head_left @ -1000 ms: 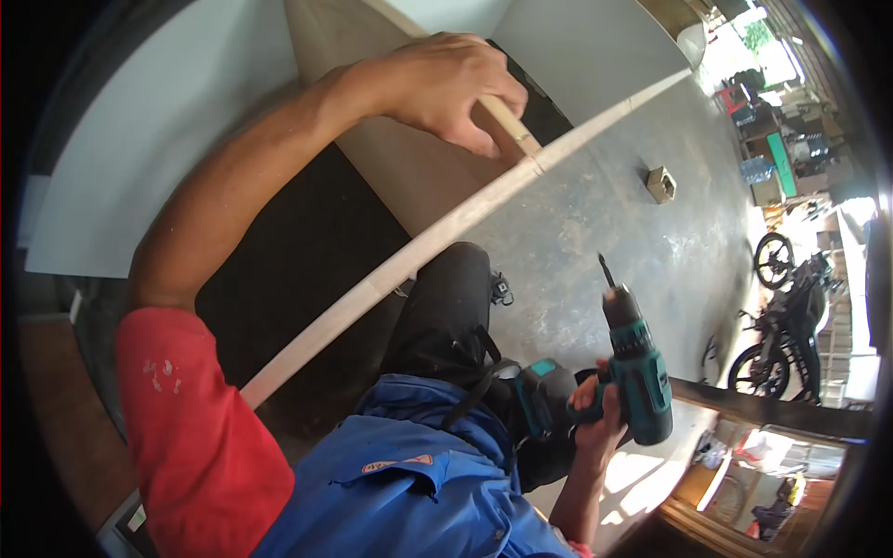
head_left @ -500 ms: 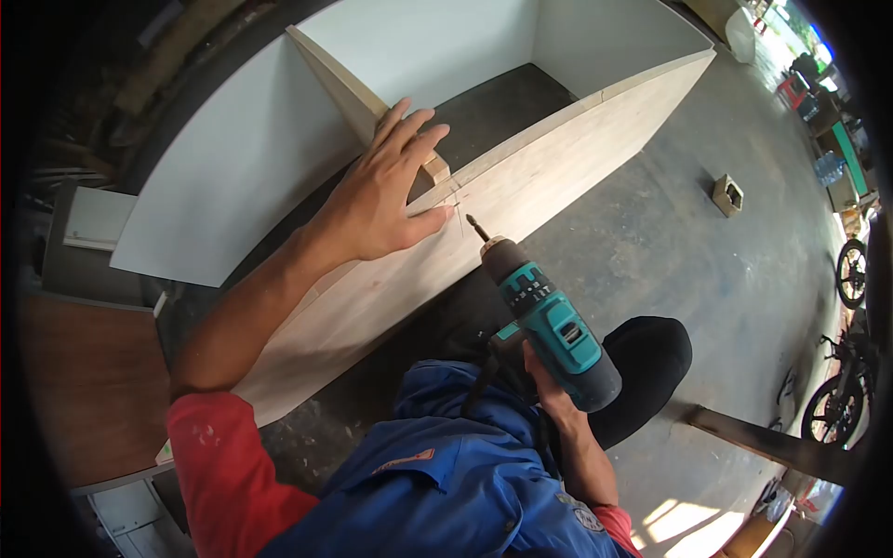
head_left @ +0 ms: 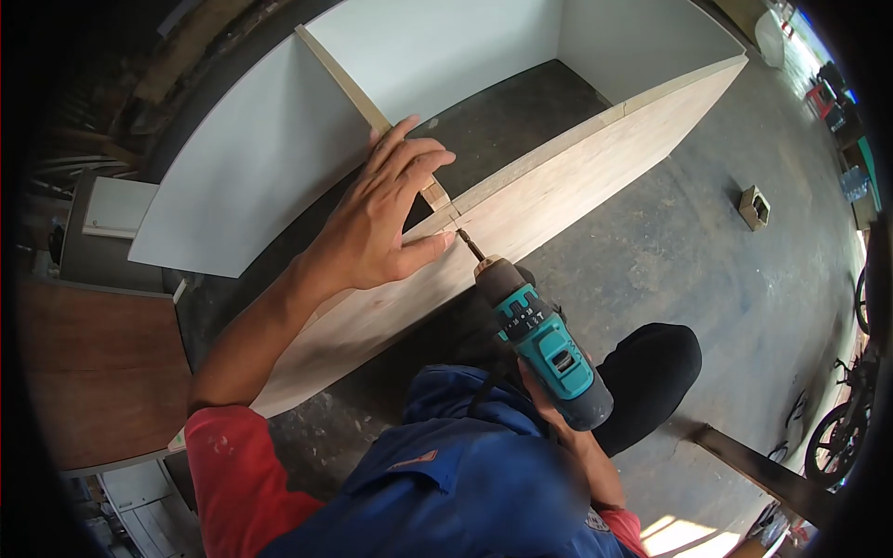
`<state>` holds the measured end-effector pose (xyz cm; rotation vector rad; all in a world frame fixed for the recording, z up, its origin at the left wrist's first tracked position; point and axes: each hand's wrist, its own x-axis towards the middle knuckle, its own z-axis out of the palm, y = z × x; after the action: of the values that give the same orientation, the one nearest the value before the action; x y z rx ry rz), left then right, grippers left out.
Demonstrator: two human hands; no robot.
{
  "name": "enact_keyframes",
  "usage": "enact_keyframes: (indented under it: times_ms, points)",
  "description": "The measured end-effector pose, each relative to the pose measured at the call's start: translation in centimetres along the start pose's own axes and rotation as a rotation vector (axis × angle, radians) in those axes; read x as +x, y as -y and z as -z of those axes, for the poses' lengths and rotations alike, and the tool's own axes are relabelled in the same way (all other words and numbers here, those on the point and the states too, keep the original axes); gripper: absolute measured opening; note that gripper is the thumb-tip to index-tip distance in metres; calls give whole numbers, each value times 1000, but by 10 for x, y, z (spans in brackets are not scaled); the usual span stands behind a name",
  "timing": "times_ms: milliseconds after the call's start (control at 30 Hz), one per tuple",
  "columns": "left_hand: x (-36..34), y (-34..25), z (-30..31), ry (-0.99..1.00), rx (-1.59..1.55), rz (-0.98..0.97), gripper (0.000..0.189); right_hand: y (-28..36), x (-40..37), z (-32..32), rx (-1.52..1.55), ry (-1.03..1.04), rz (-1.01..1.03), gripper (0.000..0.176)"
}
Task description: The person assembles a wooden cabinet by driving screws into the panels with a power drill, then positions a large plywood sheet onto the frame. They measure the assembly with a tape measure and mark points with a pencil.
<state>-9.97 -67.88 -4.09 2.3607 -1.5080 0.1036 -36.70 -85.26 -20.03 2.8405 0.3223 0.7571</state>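
A large white cabinet carcass (head_left: 260,167) lies on the concrete floor, its raw plywood side panel (head_left: 577,177) facing me. My left hand (head_left: 377,219) rests flat with fingers spread where the inner divider (head_left: 349,79) meets that panel, thumb along the panel's top edge. My right hand (head_left: 549,409) is largely hidden behind the teal cordless drill (head_left: 544,339) it grips. The drill's bit tip (head_left: 462,237) touches the plywood face just below my left thumb.
A small wooden block (head_left: 753,206) sits on the grey floor to the right. Brown board (head_left: 93,372) and white panels (head_left: 116,206) lie at the left. A dark beam (head_left: 763,470) crosses the lower right, with a motorcycle wheel (head_left: 833,442) beyond.
One second ago the drill pointed up, away from the panel, while my left hand gripped the divider edge. The hand has since flattened on the joint and the bit has come onto the plywood.
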Motion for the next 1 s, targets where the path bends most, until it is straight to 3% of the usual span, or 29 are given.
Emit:
enact_keyframes:
  times_ms: [33,200,233,267,333,367,467,533,600,633,733,767,800,867,900,1000]
  points:
    - [1,0,0,1,-1,-1,69,0,-2,-2,0,1,-1,25]
    - [5,6,3,16,70,-96,53,2,12,9,806,3,-404,47]
    - [8,9,4,13,68,-96,53,12,26,-16,1033,-289,-626,22]
    - [11,12,6,51,45,-118,51,9,23,-17,1031,-288,-624,22]
    - [12,16,5,91,16,-141,49,-1,30,-1,870,-252,-411,31]
    - [12,17,2,64,-6,-155,50,2,32,-1,1079,-247,-516,31]
    - [14,17,2,48,-43,-153,48,27,-6,-29,915,-59,-613,34]
    - [12,17,1,66,-56,-131,46,24,-8,-24,985,21,-549,37]
    - [12,21,-3,27,-44,-173,51,14,-6,-4,736,62,-322,42]
    - [12,21,-3,26,-45,-169,51,18,-17,-10,738,65,-319,42]
    - [12,21,-4,12,-41,-179,51,27,-31,-19,381,553,-37,55]
    - [12,21,-4,14,-45,-180,50,26,-31,-7,416,243,-164,52]
    - [12,21,-4,17,-50,-183,50,26,-35,-9,415,242,-163,52]
    - [12,21,-4,19,-43,-185,50,29,-49,-13,1016,424,-652,41]
    - [12,21,-4,20,-35,-187,50,12,5,15,1091,36,-618,34]
    - [12,21,-4,11,-33,-190,49,7,11,15,1160,-51,-644,33]
